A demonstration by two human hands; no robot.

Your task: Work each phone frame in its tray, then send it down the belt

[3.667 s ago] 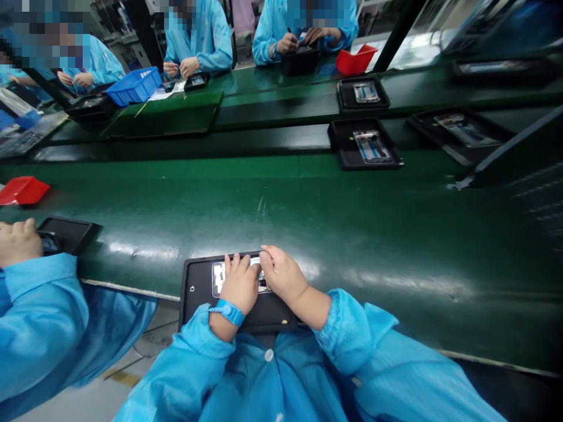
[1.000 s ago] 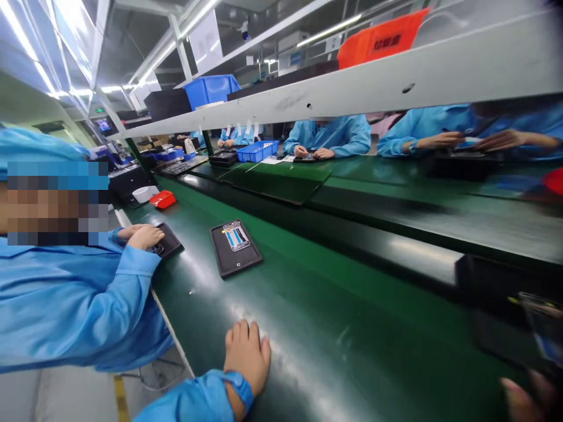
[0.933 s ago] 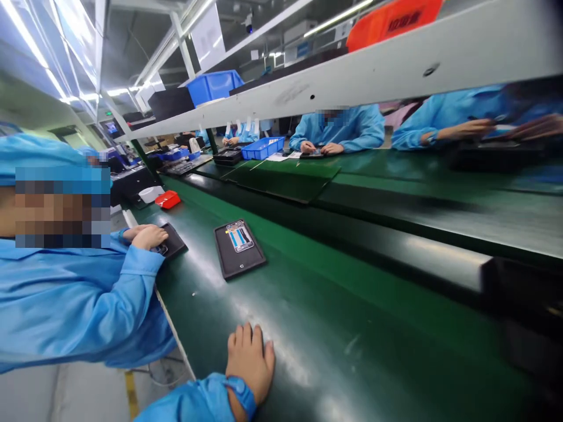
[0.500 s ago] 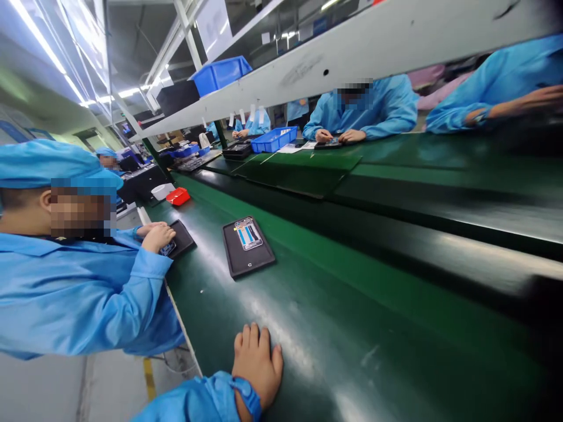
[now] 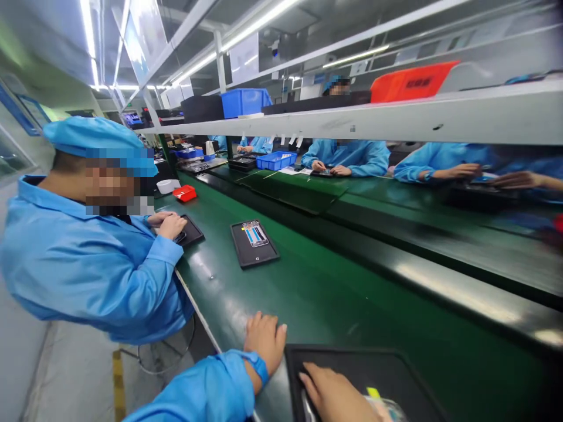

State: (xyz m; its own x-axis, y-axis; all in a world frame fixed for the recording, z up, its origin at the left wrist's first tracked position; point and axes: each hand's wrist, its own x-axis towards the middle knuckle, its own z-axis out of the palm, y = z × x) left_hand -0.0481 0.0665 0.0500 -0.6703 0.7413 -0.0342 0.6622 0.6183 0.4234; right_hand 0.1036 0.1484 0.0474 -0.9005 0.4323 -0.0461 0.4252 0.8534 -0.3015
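My left hand (image 5: 265, 340), with a blue wristband (image 5: 257, 368) at the cuff, lies flat on the green conveyor belt (image 5: 334, 293) and holds nothing. My right hand (image 5: 334, 395) rests on a black tray (image 5: 352, 360) at the bottom edge of the view. Its fingers lie against a phone frame (image 5: 382, 407), which is mostly cut off by the picture edge. A small yellow tag (image 5: 373, 392) shows on that frame. My right thumb is hidden.
A second black tray (image 5: 254, 243) with a phone frame sits further along the belt. A co-worker's hands (image 5: 170, 225) work on a tray at left. A red bin (image 5: 185, 193) sits beyond. Across the line are more co-workers, a blue crate (image 5: 276, 160) and a white shelf (image 5: 352, 124).
My view has swung and levelled, bringing the black tray and my right hand in at the bottom. My left hand stays on the belt, no longer on the tray as it was earliest.
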